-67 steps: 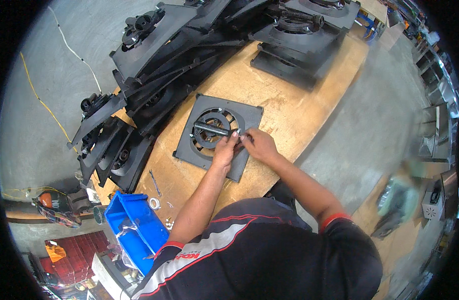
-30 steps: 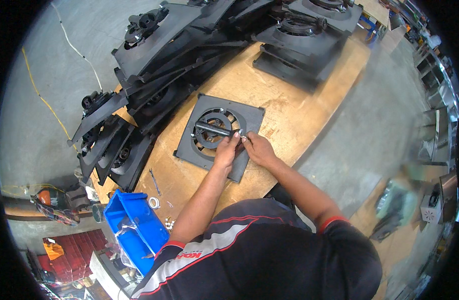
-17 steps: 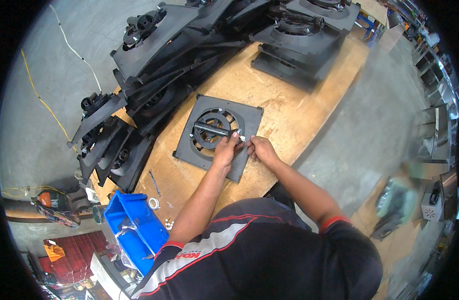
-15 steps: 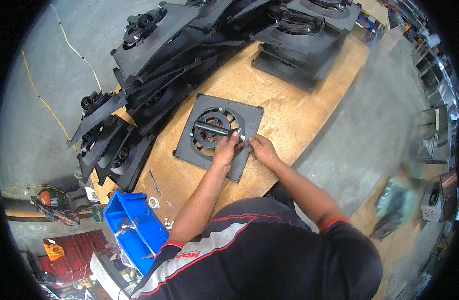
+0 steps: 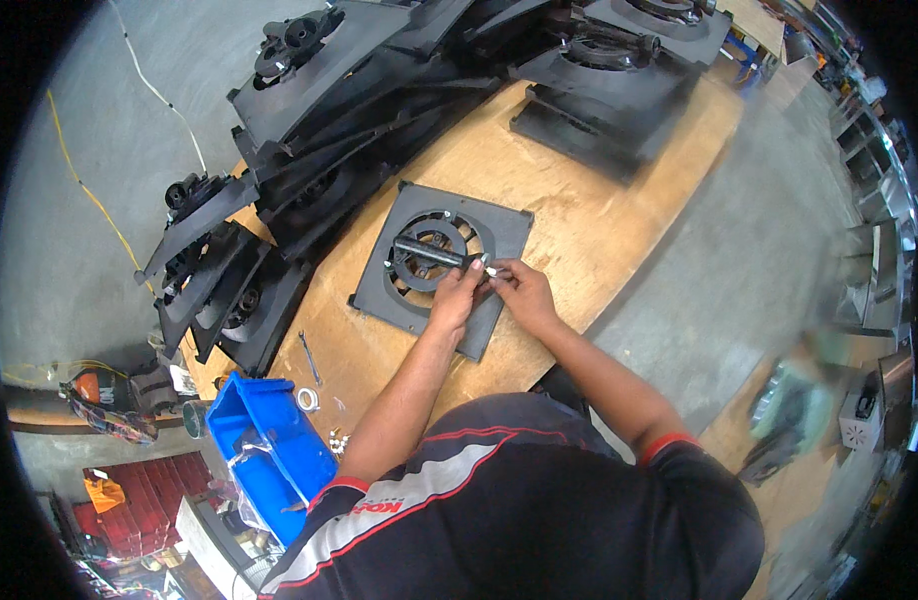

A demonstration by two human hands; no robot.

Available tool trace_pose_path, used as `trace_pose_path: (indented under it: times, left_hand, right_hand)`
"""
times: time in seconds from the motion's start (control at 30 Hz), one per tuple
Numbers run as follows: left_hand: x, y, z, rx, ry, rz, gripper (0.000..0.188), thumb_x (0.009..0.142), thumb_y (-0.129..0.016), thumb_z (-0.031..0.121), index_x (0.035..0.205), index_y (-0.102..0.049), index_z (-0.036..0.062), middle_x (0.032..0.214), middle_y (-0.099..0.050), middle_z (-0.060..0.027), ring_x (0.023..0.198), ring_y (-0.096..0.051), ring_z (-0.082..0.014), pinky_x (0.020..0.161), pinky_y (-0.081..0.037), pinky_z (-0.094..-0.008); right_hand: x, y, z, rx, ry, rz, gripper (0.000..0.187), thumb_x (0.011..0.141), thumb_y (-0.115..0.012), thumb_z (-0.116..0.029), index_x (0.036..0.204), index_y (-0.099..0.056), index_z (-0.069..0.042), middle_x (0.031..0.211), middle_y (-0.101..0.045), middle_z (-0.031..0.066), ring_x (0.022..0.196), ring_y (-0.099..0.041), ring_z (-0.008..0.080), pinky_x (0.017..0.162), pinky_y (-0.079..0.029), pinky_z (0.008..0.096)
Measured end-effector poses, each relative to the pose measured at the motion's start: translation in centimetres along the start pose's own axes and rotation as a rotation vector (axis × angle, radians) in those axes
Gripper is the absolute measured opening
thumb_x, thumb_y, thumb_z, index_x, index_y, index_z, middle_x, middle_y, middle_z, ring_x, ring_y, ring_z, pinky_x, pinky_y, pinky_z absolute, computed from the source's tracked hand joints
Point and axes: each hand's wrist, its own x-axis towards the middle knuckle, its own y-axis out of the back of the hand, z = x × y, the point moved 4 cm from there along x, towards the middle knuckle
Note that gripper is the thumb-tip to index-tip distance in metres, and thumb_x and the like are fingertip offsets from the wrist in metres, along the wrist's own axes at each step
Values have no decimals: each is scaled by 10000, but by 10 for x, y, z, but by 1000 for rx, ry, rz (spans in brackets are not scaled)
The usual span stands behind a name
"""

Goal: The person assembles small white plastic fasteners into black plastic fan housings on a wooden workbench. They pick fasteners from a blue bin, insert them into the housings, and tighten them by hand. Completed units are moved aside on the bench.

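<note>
A square black plate [image 5: 512, 228] with a round slotted centre lies flat on the wooden table. Across that centre runs a short black tube [image 5: 426, 250]. My left hand [image 5: 456, 297] is closed around the tube's near right end, thumb on top. At this end sits a small pale fitting [image 5: 492, 271], where the fingertips of my right hand [image 5: 525, 293] are pinched together. My fingers partly cover the fitting, so its exact shape is hidden.
Stacked black plates of the same kind [image 5: 319, 90] crowd the table's far left, with more [image 5: 599, 95] at the far right. Left of me are a blue bin [image 5: 241, 400], a spanner [image 5: 310, 358], a white ring [image 5: 307, 399] and small brass-coloured parts [image 5: 338, 441].
My right hand has come in a little to the left and up, its fingertips now at the pale fitting. The left hand keeps its hold on the tube. The whole view has shifted slightly.
</note>
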Motion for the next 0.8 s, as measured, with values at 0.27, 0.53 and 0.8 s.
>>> trace_pose_path:
  times: [0.27,0.53,0.8]
  left_hand:
    - [1,6,-3,54,18,24,354,998,-614,334,1099,-607,-6,986,-645,-54,866,-604,-112,783,-498,-250]
    - [7,7,-9,5,-2,2,367,997,-616,333,1105,-610,-17,988,-649,-63,872,-602,-124,789,-501,-264]
    - [2,2,-2,-4,16,-12,347,1012,-590,302,1137,-603,-22,1055,-660,-89,956,-638,-145,874,-531,-285]
  right_hand:
    - [-9,-7,-2,105,-116,2,431,856,-714,-53,1274,-610,-61,822,-705,75,755,-648,127,723,-518,280]
    - [-4,-10,4,109,-160,11,395,874,-685,-50,1263,-623,-53,814,-699,75,768,-652,123,723,-521,283]
    - [13,0,6,-175,10,7,181,875,-657,-130,1021,-706,-36,841,-711,138,835,-705,299,743,-546,362]
